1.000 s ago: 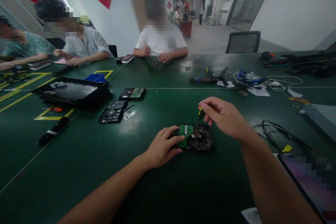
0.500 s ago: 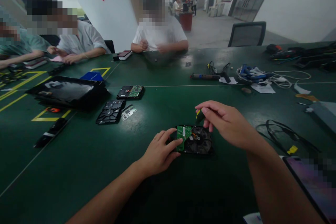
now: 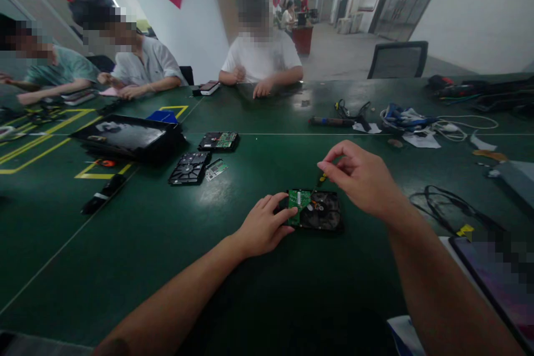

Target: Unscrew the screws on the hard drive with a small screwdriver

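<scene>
A hard drive lies flat on the green table, its green circuit board facing up on the left half. My left hand grips the drive's left end, with fingertips on the board and the thumb at the near edge. Between the thumb and fingers of my right hand is a small screwdriver with a yellow and dark handle. Its thin shaft slants down to the drive near the board's right edge; whether the tip touches a screw is too small to tell.
Left of the drive lie two more hard drives and a loose circuit board. A black tray stands farther left. Cables and a tablet-like screen are at right. Several people sit across the table.
My right hand has turned and lifted slightly, and the screwdriver now points down at the drive near the board. The left hand keeps its grip. The whole view has shifted a little.
</scene>
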Motion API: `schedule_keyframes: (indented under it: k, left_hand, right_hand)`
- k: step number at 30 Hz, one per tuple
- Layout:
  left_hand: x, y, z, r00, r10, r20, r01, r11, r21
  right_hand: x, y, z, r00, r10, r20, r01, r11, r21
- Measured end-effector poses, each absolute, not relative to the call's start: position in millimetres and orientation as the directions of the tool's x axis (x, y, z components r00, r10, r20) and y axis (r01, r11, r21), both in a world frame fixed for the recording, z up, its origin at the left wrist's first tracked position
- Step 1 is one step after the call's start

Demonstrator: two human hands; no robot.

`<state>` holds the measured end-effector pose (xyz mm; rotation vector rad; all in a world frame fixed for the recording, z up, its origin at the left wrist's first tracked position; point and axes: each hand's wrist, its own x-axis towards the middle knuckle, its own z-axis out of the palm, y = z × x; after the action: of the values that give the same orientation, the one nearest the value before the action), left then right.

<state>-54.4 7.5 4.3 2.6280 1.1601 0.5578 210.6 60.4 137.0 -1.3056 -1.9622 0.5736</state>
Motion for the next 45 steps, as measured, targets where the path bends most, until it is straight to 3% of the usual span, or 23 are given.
schedule_keyframes:
  k: [6, 16, 20, 26, 29, 35, 40, 45]
  left_hand:
    - [-52.0, 8.4, 3.3, 0.618, 0.740, 0.264, 0.667, -0.672, 0.322]
    - [-49.9, 7.9, 2.7, 0.608, 0.736, 0.297, 0.661, -0.677, 0.324]
    - [-49.6, 8.4, 2.6, 0.612, 0.737, 0.287, 0.662, -0.676, 0.324]
    - [-46.9, 7.7, 0.9, 0.593, 0.739, 0.321, 0.664, -0.674, 0.323]
    - [-45.0, 7.4, -0.6, 0.574, 0.742, 0.346, 0.672, -0.669, 0.319]
    - [-44.5, 7.1, -1.4, 0.575, 0.734, 0.362, 0.676, -0.675, 0.295]
    - [-45.0, 7.1, -2.1, 0.583, 0.725, 0.366, 0.679, -0.682, 0.270]
    - [-44.7, 6.5, -1.3, 0.581, 0.727, 0.366, 0.679, -0.681, 0.275]
  right_hand:
    - [202.6, 55.4, 141.4, -0.321, 0.840, 0.436, 0.681, 0.525, -0.510]
    - [205.8, 76.9, 175.7, -0.509, 0.825, 0.245, 0.687, 0.561, -0.462]
    - [194.4, 78.7, 183.8, -0.577, 0.786, 0.220, 0.699, 0.615, -0.364]
    - [180.4, 59.5, 174.1, -0.497, 0.803, 0.328, 0.806, 0.568, -0.168]
    - [182.3, 58.4, 160.5, -0.384, 0.823, 0.418, 0.868, 0.476, -0.140]
    - [193.9, 62.5, 136.5, -0.321, 0.799, 0.509, 0.822, 0.502, -0.269]
    - [193.7, 43.9, 109.6, -0.218, 0.740, 0.636, 0.819, 0.493, -0.293]
    - [196.4, 33.3, 64.8, -0.124, 0.705, 0.698, 0.647, 0.591, -0.481]
